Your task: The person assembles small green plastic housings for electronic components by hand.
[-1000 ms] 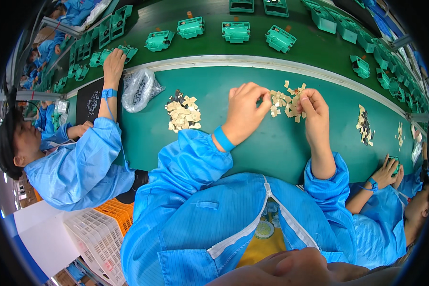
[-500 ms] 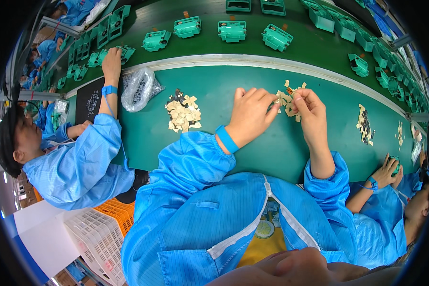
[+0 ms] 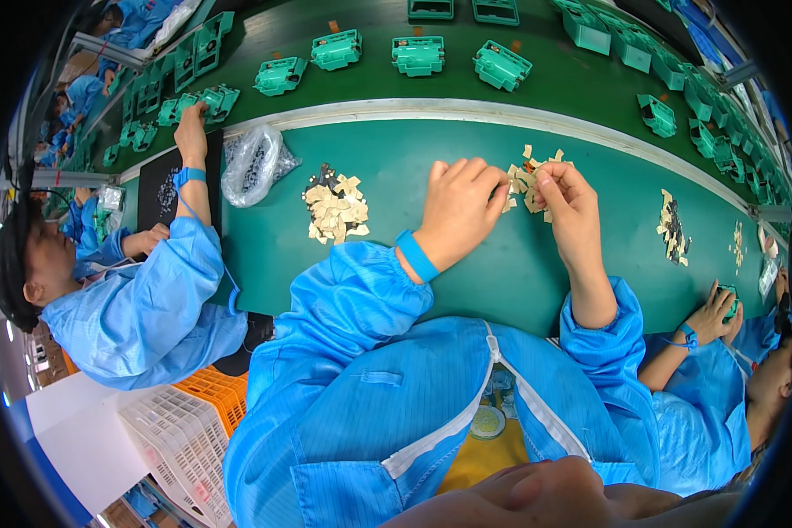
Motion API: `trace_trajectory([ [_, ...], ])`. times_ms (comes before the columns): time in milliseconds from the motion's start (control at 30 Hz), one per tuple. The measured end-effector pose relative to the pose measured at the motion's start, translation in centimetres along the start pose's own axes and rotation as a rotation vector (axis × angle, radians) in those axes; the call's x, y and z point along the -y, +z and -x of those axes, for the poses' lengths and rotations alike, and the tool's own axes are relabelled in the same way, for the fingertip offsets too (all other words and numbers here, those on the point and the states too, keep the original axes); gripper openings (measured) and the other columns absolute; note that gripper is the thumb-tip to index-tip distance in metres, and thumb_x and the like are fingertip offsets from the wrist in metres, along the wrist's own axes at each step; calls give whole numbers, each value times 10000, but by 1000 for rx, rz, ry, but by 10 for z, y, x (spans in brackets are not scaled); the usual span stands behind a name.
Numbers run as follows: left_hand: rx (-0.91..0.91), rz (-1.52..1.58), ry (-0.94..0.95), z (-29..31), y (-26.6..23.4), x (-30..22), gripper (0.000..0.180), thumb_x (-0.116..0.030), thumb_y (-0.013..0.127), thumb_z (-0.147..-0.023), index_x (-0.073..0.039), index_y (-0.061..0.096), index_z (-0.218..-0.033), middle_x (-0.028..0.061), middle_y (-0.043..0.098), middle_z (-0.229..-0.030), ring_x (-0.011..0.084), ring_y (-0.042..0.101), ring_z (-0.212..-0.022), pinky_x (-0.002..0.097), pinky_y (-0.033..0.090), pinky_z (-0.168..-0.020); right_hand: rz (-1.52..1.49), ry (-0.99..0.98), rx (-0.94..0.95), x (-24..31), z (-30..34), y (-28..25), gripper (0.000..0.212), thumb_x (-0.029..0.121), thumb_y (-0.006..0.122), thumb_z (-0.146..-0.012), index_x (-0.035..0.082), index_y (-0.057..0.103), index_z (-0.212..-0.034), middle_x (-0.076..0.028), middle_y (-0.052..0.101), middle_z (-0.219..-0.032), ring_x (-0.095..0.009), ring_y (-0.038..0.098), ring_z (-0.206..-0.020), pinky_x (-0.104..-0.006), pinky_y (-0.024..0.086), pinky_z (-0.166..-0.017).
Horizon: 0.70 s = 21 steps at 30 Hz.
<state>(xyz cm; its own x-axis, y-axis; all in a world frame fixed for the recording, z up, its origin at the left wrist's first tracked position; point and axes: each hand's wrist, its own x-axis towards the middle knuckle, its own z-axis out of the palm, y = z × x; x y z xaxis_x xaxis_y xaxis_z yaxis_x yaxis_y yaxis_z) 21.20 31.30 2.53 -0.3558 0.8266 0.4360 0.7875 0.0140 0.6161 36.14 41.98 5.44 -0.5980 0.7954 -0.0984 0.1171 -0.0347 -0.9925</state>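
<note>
My left hand point(image 3: 460, 211) is above the green bench, its fingers curled and its thumb side turned toward a small heap of cream-coloured flat pieces point(image 3: 517, 187). Any small thing between its fingertips is hidden. At the right side of the same heap, my right hand point(image 3: 572, 207) has thumb and index finger pinched together; what they grip is too small to make out. A little orange shows among the heap's pieces. A larger pile of cream pieces point(image 3: 339, 214), with small black parts point(image 3: 324, 179) at its far edge, lies left of my left hand.
Beyond a pale rail point(image 3: 396, 109), a dark green belt carries several green plastic cases point(image 3: 418, 55). A clear bag of small parts point(image 3: 253, 167) lies at left, near a co-worker's hand point(image 3: 190, 136). Another co-worker's hands point(image 3: 711, 319) hold a green part at right, near another mixed pile point(image 3: 673, 231).
The cases on the belt have shifted slightly left. My left hand has turned a little, with its fingertips less visible; my right hand has hardly moved. The left co-worker's hand has drawn back slightly.
</note>
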Motion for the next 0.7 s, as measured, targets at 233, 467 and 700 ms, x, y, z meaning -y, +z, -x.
trace_trajectory([
  [233,83,23,-16,2,0,4,65,-134,714,-879,-133,675,-931,-9,657,-883,210,613,-846,383,355,-784,24,1,1,0,0,1,134,120,600,-1031,-6,643,-1048,-4,638,-860,-70,570,-756,-237,479,-702],
  [467,-134,184,-25,-6,-7,-1,194,-118,693,-889,-113,713,-1082,35,682,-1099,252,602,-1012,390,382,-909,90,28,98,-9,-3,-2,122,100,620,-1009,-12,656,-1043,-8,635,-857,-76,576,-753,-239,481,-701],
  [700,-22,199,67,-3,-6,5,159,-148,713,-853,-107,715,-1006,40,677,-1085,250,596,-1035,409,374,-923,355,-155,88,0,3,6,120,87,652,-972,-23,673,-1016,-61,659,-907,-133,625,-775,-271,518,-733],
])
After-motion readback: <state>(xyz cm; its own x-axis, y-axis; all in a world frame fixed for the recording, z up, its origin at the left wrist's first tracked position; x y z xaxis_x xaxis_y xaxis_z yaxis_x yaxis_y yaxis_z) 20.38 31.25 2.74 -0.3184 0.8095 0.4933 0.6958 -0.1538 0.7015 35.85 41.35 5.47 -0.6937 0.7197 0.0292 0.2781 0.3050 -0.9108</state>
